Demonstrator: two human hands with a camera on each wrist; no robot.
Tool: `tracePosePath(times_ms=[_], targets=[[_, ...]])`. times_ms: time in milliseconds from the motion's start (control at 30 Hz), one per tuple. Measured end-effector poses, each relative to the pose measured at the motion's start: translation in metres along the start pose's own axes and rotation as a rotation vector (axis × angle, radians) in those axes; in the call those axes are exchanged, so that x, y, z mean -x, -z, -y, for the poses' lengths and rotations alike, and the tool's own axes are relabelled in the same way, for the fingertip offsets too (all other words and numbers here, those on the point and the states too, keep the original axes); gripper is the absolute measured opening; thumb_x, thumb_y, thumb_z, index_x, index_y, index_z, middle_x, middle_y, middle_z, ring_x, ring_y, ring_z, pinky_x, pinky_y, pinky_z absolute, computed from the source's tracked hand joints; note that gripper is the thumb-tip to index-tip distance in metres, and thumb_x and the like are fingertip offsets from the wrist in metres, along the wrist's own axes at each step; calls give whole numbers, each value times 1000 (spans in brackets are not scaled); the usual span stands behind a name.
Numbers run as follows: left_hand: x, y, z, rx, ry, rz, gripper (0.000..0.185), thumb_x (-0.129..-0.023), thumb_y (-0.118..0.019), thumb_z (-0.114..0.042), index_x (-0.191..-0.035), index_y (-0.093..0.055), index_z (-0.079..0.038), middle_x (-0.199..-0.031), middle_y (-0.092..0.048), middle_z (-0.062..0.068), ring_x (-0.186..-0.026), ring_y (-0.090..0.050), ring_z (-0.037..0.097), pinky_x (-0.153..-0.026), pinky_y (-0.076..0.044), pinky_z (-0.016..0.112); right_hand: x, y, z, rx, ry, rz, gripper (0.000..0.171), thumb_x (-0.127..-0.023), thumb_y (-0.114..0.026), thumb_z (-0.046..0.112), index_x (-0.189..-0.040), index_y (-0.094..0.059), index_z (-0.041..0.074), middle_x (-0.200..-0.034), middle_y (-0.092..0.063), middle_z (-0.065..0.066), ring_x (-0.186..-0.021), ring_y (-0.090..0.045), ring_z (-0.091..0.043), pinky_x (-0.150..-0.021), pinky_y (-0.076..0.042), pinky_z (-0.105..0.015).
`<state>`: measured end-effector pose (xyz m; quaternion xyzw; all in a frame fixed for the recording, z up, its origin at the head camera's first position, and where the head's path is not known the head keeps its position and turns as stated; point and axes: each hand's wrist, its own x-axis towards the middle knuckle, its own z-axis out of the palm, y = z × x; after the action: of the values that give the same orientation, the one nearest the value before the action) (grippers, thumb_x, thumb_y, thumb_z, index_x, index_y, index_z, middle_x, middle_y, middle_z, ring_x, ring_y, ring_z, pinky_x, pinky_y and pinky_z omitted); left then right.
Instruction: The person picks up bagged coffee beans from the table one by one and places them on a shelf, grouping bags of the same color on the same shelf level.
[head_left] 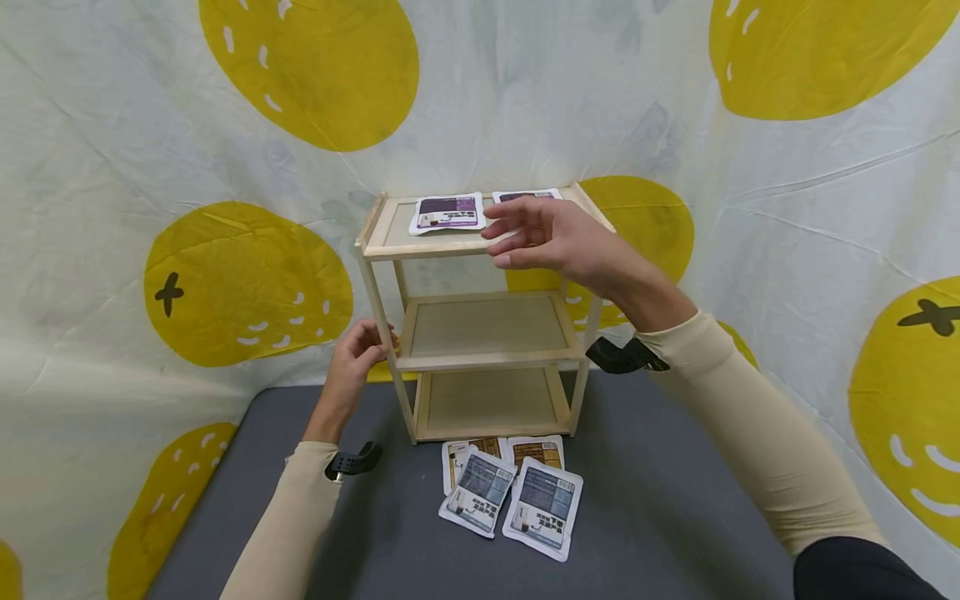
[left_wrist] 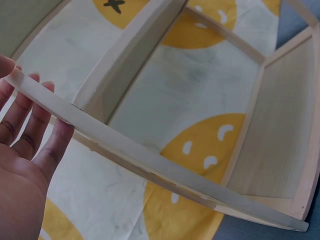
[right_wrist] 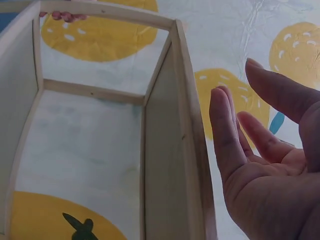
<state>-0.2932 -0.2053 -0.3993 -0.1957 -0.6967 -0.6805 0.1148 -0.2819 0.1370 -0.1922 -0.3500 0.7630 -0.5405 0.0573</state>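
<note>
A three-tier wooden shelf rack (head_left: pixel 491 363) stands upright on the grey table. Low on its left side, my left hand (head_left: pixel 347 371) holds the front post (left_wrist: pixel 115 137), fingers behind it and thumb at its near side in the left wrist view. Over the right part of the top tier, my right hand (head_left: pixel 562 242) hovers with fingers apart and nothing between them. Two flat packets with purple labels lie up there: one (head_left: pixel 448 213) left of the fingertips, the other (head_left: pixel 525 195) partly hidden behind the hand.
In front of the rack on the grey table (head_left: pixel 660 500) lie two blue-grey-labelled packets (head_left: pixel 546 510), overlapping two brown-labelled packets (head_left: pixel 538 452) by the rack's foot. A pale cloth with yellow fruit shapes (head_left: pixel 247 283) hangs close behind the rack.
</note>
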Motion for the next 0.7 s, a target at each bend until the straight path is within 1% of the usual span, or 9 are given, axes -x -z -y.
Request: tracePosePath(times_ms=[67, 233, 367, 467, 500, 533, 600, 700], targets=[[0, 0, 0, -1, 2, -1, 16, -101, -57, -5, -116, -60, -7, -111, -58, 28, -101, -62, 35, -86, -56, 30, 5, -2, -3, -2, 0, 17, 59, -93, -71, 1, -147, -48, 1, -132, -61, -16, -113, -67, -25, -92, -56, -32], [1, 1, 0, -4, -1, 3, 16, -101, -56, -4, -117, -60, -6, -112, -58, 27, -101, -62, 33, -87, -56, 29, 15, -8, -12, 35, 25, 52, 58, -91, -73, 1, -145, -50, 2, -130, -64, -14, -114, -68, -27, -93, -56, -33], [2, 1, 0, 10, -1, 1, 16, -101, -56, -4, -116, -61, -7, -109, -60, 21, -100, -61, 31, -86, -56, 30, 23, -13, -21, 38, 29, 83, 55, -91, -74, 3, -142, -53, 3, -128, -65, -13, -116, -66, -31, -94, -56, -34], [2, 1, 0, 13, -5, 0, 16, -100, -57, -4, -115, -61, -7, -108, -61, 19, -99, -61, 31, -85, -56, 30, 29, -17, -28, 25, 15, 107, 54, -91, -74, 4, -141, -54, 3, -126, -67, -13, -117, -65, -33, -94, -56, -34], [2, 1, 0, 12, -7, -1, 16, -100, -56, -3, -116, -60, -3, -108, -61, 20, -99, -61, 31, -85, -56, 29, 31, -18, -31, 27, 7, 114, 53, -91, -74, 5, -141, -54, 3, -126, -67, -12, -117, -64, -32, -94, -56, -34], [2, 1, 0, 11, -12, 1, 17, -100, -56, -3, -116, -60, -3, -108, -60, 21, -99, -61, 31, -85, -56, 29, 34, -19, -33, 22, 1, 119, 53, -92, -74, 5, -141, -54, 3, -125, -68, -12, -118, -64, -34, -95, -55, -34], [2, 1, 0, 10, -17, 2, 18, -100, -56, -3, -117, -58, 1, -108, -60, 23, -98, -61, 31, -84, -56, 29, 38, -22, -38, 21, -15, 130, 53, -92, -74, 6, -141, -55, 4, -125, -68, -11, -117, -64, -32, -95, -55, -34], [2, 1, 1, 8, -16, 0, 19, -100, -56, -2, -118, -58, 2, -108, -60, 23, -99, -62, 32, -85, -56, 29, 43, -27, -46, 10, -36, 146, 51, -92, -74, 6, -140, -55, 4, -125, -68, -11, -116, -64, -29, -95, -55, -34]])
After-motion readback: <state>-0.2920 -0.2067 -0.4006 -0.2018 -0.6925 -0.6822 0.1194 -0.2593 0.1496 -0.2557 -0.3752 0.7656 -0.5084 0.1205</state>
